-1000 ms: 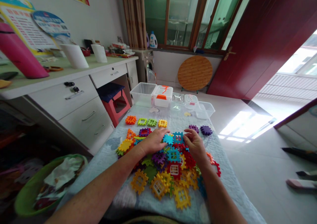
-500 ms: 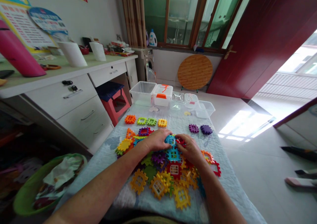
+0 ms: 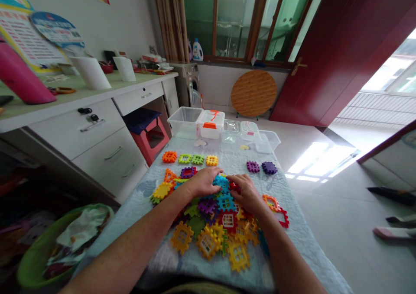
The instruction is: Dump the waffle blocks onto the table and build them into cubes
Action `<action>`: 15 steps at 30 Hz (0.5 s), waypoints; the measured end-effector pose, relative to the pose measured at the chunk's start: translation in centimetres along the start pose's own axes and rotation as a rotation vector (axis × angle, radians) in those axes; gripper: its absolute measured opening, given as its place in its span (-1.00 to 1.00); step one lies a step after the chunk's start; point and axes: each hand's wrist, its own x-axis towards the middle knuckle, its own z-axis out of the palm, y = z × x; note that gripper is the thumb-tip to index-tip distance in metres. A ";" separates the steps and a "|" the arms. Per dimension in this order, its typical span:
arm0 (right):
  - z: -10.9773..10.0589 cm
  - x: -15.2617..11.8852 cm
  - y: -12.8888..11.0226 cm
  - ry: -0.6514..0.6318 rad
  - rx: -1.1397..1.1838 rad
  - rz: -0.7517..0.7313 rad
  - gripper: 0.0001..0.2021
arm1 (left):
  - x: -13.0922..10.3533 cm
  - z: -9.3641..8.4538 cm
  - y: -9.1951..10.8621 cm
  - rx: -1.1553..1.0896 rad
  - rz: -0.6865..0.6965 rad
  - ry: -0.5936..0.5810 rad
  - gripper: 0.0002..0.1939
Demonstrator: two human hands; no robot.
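Note:
Over a heap of colourful interlocking plastic window blocks, my two hands meet around a light blue block (image 3: 221,182). My left hand (image 3: 205,182) grips it from the left, thumb toward me. From the right, the fingers of my right hand (image 3: 246,192) close on its other edge. Just below lies another blue block (image 3: 225,202), beside a purple block (image 3: 207,205) and a red window block (image 3: 228,220). Yellow blocks (image 3: 208,242) lie at the near side of the heap. My hands and forearms hide part of the pile.
Beyond the heap, orange (image 3: 169,156), green (image 3: 197,159), yellow (image 3: 212,160) and purple blocks (image 3: 269,168) lie apart on the cloth-covered table (image 3: 143,224). Clear plastic boxes (image 3: 185,123) stand at its far end. A white desk (image 3: 97,134) and a green basket (image 3: 29,259) are at left.
The light blue block between my hands has tilted, its face now less turned toward me. My hands stay in nearly the same place; the whole view has shifted slightly.

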 end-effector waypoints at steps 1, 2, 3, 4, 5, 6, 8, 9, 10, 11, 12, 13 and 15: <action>0.0 0.1 0.0 -0.002 0.000 0.003 -0.61 | 0.0 0.0 0.0 -0.004 0.002 -0.001 -0.45; 0.0 0.1 0.0 -0.004 0.001 0.006 -0.64 | 0.0 0.0 -0.1 -0.010 0.004 -0.001 -0.45; 0.0 0.2 -0.1 -0.005 0.002 0.009 -0.68 | 0.0 0.0 -0.1 -0.016 0.009 -0.003 -0.44; 0.0 0.2 -0.1 -0.004 0.001 0.013 -0.73 | 0.0 -0.1 -0.1 -0.023 0.015 -0.005 -0.43; 0.0 0.3 -0.1 -0.003 -0.002 0.016 -0.77 | 0.0 -0.1 -0.1 -0.030 0.023 -0.006 -0.41; 0.0 0.3 -0.1 -0.001 -0.007 0.019 -0.80 | 0.0 -0.2 -0.1 -0.035 0.032 -0.008 -0.40; 0.1 0.3 -0.1 0.004 -0.014 0.020 -0.86 | 0.0 -0.3 -0.1 -0.041 0.043 -0.016 -0.37; 0.1 0.3 -0.1 0.009 -0.014 0.018 -0.88 | 0.1 -0.4 0.0 -0.042 0.045 -0.023 -0.37; 0.1 0.3 -0.1 0.015 -0.012 0.016 -0.89 | 0.1 -0.5 0.0 -0.042 0.048 -0.032 -0.37; 0.1 0.3 -0.1 0.020 -0.009 0.014 -0.90 | 0.2 -0.5 0.0 -0.040 0.054 -0.043 -0.38; 0.1 0.3 0.0 0.024 -0.006 0.012 -0.91 | 0.2 -0.6 0.1 -0.036 0.063 -0.054 -0.41; 0.2 0.3 0.0 0.027 -0.004 0.010 -0.92 | 0.3 -0.7 0.1 -0.032 0.074 -0.062 -0.43; 0.2 0.2 0.1 0.030 -0.004 0.008 -0.93 | 0.4 -0.9 0.2 -0.019 0.092 -0.073 -0.48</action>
